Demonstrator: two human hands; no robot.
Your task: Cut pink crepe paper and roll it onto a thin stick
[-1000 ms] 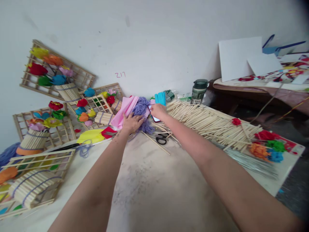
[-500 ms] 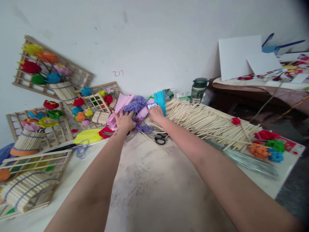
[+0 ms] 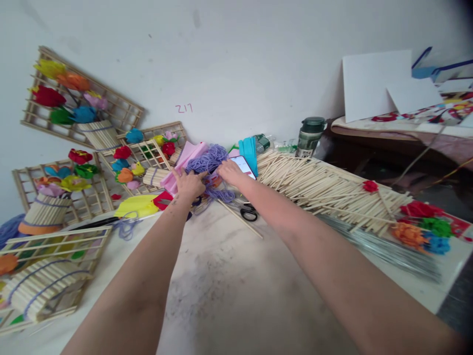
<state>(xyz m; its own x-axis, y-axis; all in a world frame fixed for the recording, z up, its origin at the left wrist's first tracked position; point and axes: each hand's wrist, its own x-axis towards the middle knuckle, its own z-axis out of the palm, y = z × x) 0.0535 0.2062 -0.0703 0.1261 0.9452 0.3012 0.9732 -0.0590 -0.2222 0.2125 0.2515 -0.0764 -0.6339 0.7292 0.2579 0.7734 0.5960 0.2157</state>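
My left hand (image 3: 190, 184) has its fingers spread over the near edge of a purple yarn bundle (image 3: 209, 159) and a pink sheet (image 3: 189, 154). My right hand (image 3: 231, 172) is at the right side of the yarn, fingers bent together and pointing down into it; its fingertips are hidden. Beside that hand lies a lit phone (image 3: 244, 166), in front of a folded blue piece (image 3: 249, 152). Black-handled scissors (image 3: 249, 214) rest nearer to me, by a loose wooden stick (image 3: 244, 223).
A large pile of wooden sticks (image 3: 314, 187) and a bundle of thin wires (image 3: 391, 254) fill the right side. Stick lattices with colourful flowers (image 3: 83, 114) stand at left. A dark green bottle (image 3: 311, 135) is by the wall. Yellow sheet (image 3: 136, 206) lies left of my hand.
My right hand has moved left from the phone to the yarn, leaving more of the phone's screen showing. The left hand remains on the yarn, its fingers slightly shifted.
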